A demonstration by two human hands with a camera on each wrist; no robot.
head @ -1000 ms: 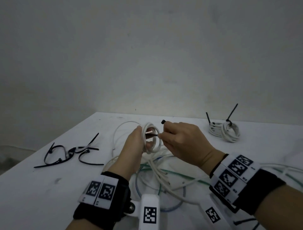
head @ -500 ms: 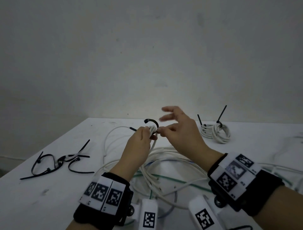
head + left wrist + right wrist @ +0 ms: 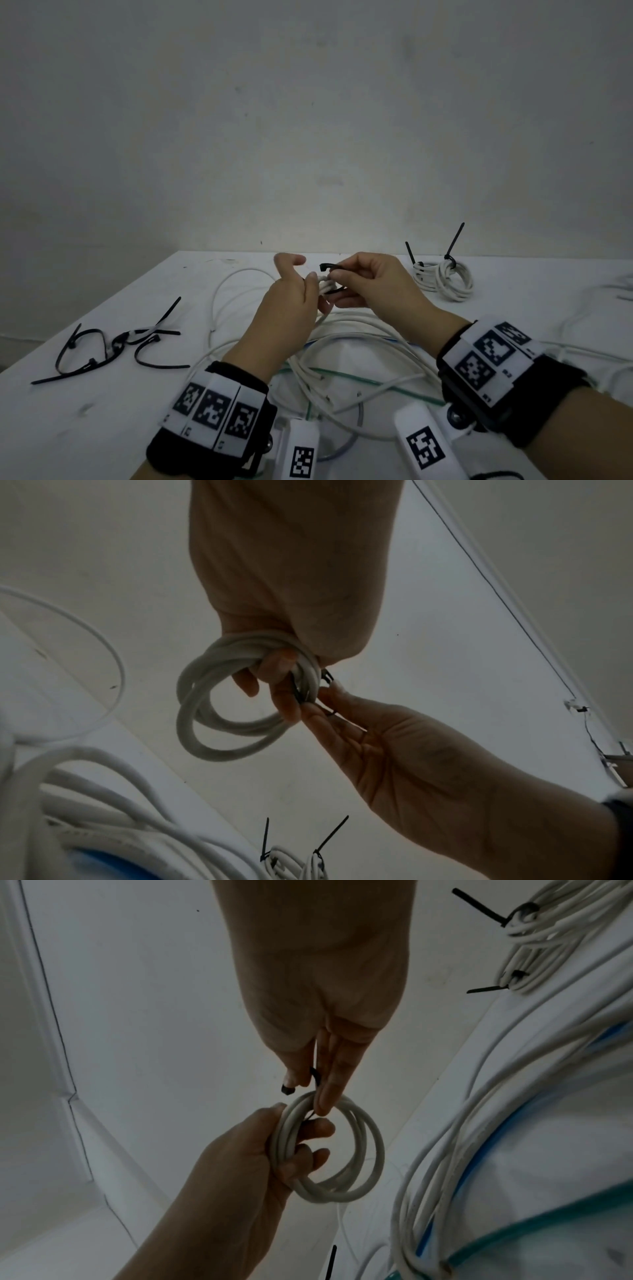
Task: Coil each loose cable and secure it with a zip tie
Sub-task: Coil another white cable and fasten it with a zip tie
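A plain grey-white wall (image 3: 308, 120) with a few small dark specks fills the upper part of the head view. Below it a white table (image 3: 102, 428) with scuff marks reaches almost to the wall. The light is dim, brightest along the table's far edge.

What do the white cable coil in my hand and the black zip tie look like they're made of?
Cable coil: seemingly a matte white plastic or rubber jacket; it bends in smooth round loops without kinking. Zip tie: probably black nylon-like plastic, a thin flat strip holding a springy curve.
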